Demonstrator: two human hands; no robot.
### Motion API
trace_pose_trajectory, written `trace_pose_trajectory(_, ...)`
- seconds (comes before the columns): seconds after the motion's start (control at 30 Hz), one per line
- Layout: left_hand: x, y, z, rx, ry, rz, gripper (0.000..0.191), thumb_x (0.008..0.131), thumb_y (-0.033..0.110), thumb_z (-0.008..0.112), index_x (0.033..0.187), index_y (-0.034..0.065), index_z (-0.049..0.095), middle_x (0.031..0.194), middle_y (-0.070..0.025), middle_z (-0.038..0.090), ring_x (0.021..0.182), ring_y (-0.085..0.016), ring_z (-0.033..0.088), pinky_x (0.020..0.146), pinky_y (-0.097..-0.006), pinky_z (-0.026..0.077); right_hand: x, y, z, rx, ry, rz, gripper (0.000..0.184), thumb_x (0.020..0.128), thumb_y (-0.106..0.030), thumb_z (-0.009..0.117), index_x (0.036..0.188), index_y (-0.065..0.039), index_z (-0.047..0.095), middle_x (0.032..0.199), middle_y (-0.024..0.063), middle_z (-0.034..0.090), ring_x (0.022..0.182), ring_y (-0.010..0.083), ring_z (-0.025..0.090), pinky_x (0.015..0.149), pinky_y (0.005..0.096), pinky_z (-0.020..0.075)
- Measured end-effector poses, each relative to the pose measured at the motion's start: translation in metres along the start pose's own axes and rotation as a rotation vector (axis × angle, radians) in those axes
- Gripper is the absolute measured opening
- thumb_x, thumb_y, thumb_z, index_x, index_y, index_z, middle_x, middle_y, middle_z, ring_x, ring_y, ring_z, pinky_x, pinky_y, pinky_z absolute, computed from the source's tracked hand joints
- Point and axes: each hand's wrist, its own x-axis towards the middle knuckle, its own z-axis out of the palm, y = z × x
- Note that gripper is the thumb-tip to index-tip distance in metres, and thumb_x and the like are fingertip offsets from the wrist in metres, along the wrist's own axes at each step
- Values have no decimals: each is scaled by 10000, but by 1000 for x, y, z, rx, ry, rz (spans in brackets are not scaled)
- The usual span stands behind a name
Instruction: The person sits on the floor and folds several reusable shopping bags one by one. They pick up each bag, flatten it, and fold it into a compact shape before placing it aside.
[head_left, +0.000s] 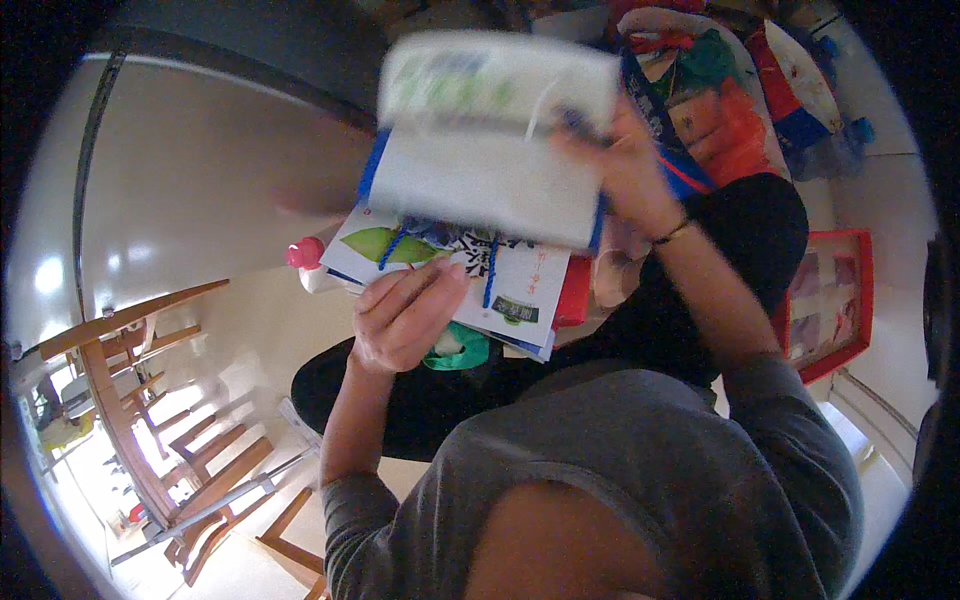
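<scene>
My left hand (409, 319) pinches the near side of a white paper carrier bag (532, 277) with blue rope handles, a printed green leaf and writing. The bag leans above my lap, and blue edges show on both its sides. Over its far part is a white pack (495, 82) with green and blue print, blurred by motion. My right hand (637, 165), also blurred, grips the pack's right end. A small dark thing (581, 124) shows at its fingertips, too blurred to name. Whether the pack's lower part sits inside the bag is hidden.
A bottle with a pink cap (304, 253) stands left of the bag. Under it shows a green roll or ribbon (457, 349). Bags with red and green contents (712, 105) lie at far right, with a red-rimmed box (866, 300) nearer. Wooden chairs (127, 420) stand lower left.
</scene>
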Motion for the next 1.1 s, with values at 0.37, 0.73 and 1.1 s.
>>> trace_pose_trajectory(0.37, 6, -16, -1, -34, -108, 37, 250, 720, 87, 729, 969, 107, 749, 1095, -22, 720, 1003, -162, 699, 880, -315, 512, 55, -112, -120, -908, 194, -675, 301, 896, -123, 767, 1152, 12, 681, 1098, 61, 723, 987, 108, 664, 888, 252, 499)
trace_pose_trajectory(0.73, 3, -14, -2, 37, -67, 74, 232, 739, 114, 746, 970, 124, 756, 1059, -2, 724, 987, -140, 691, 850, -289, 500, 43, -83, -124, -1023, 280, -628, 307, 898, -168, 774, 1134, 9, 689, 1084, 88, 740, 976, 129, 692, 857, 268, 525)
trace_pose_trajectory(1.1, 2, -16, -4, 22, -24, 68, 206, 760, 116, 750, 965, 120, 757, 1046, -5, 724, 982, -146, 696, 829, -289, 502, 37, -84, -98, -1065, 178, -663, 311, 898, -174, 773, 1127, 22, 699, 1072, 97, 749, 971, 147, 701, 863, 295, 535)
